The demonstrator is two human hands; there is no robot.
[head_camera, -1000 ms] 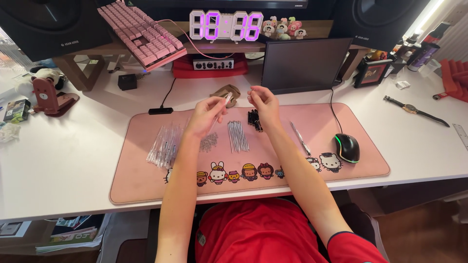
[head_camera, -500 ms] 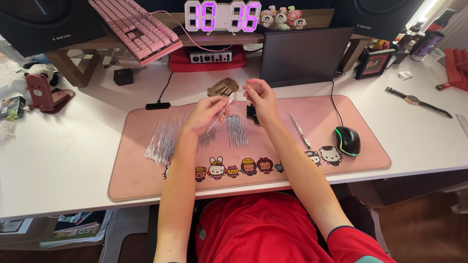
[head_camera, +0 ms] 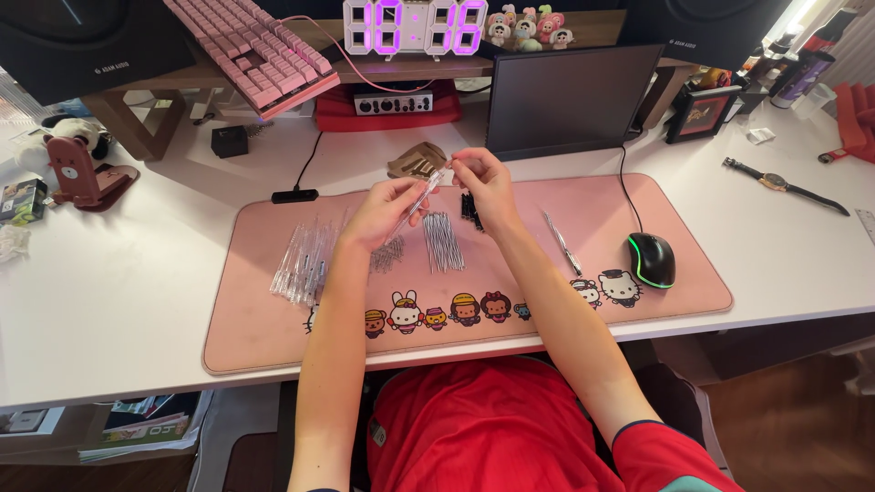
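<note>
Bright, even room light over a sharp wide-angle view

We see the white surface (head_camera: pixel 137 273) lit evenly and brightly, nearly washed out at the far left, with a strong glare at the top right corner. Our hands (head_camera: pixel 428 196) and forearms cast only soft, faint shadows on the pink mat (head_camera: pixel 638 310). The clock digits (head_camera: pixel 415 25) glow purple-white and bloom slightly. The dark screen (head_camera: pixel 565 96) shows no reflection. Straight edges bow near the frame borders. Focus holds throughout, with small items too fine to resolve.
</note>
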